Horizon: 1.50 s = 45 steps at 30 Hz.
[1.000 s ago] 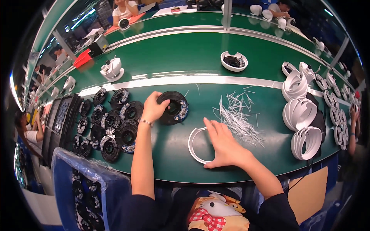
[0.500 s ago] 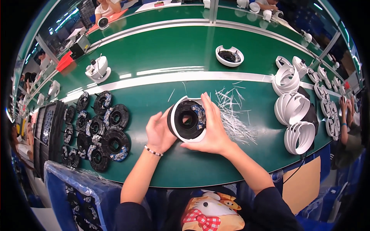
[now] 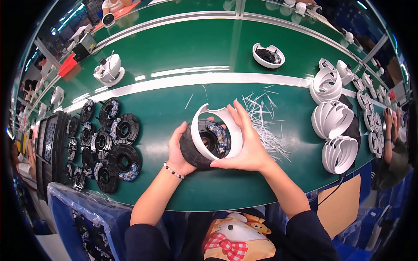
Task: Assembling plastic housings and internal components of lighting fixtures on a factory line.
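ring [image 3: 235, 139] looks light, stiff, best gripped around three o'clock, where right hand [image 3: 251, 148] holds; left hand [image 3: 179, 153] cups disc [image 3: 190, 150] at nine.

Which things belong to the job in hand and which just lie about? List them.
In hand:
black disc, in the left hand
white ring, in the right hand
likely also: matching discs, stacked rings

Apparently just lying about:
scattered white strips
red tray
brown board

We see bright light: ceiling tubes [image 3: 67, 18] glow at upper left, white glare streaks the green worktop [image 3: 187, 45], straight edges bow, corners go black.
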Motion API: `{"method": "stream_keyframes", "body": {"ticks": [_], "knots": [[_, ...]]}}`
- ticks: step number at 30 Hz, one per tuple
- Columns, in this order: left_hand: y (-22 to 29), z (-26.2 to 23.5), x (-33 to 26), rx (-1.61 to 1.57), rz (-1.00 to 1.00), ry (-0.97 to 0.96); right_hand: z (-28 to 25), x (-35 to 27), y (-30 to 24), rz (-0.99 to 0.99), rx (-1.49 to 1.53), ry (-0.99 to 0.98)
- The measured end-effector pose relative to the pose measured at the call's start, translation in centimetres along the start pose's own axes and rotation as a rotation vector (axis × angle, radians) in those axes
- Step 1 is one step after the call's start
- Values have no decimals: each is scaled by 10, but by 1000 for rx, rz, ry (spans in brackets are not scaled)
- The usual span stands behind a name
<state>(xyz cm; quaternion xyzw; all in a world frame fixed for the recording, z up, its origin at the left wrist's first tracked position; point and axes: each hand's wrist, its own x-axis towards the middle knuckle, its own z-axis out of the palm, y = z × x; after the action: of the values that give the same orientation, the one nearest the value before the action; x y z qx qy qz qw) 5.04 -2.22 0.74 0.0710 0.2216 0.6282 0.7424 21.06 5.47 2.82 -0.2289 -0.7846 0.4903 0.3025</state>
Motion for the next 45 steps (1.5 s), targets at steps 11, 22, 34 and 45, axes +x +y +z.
{"method": "stream_keyframes", "body": {"ticks": [11,22,34,45], "knots": [[-3,-25,-7,-77,195,-286,36,-8,-12,-290,-376,-15],[-5,2,-17,-173,-60,-227,22,-10,-37,-217,-448,-143],[-39,2,11,-209,49,-138,36,-22,-5,-201,-445,71],[-8,-4,0,-53,123,-16,28,-33,-29,-427,-693,74]]}}
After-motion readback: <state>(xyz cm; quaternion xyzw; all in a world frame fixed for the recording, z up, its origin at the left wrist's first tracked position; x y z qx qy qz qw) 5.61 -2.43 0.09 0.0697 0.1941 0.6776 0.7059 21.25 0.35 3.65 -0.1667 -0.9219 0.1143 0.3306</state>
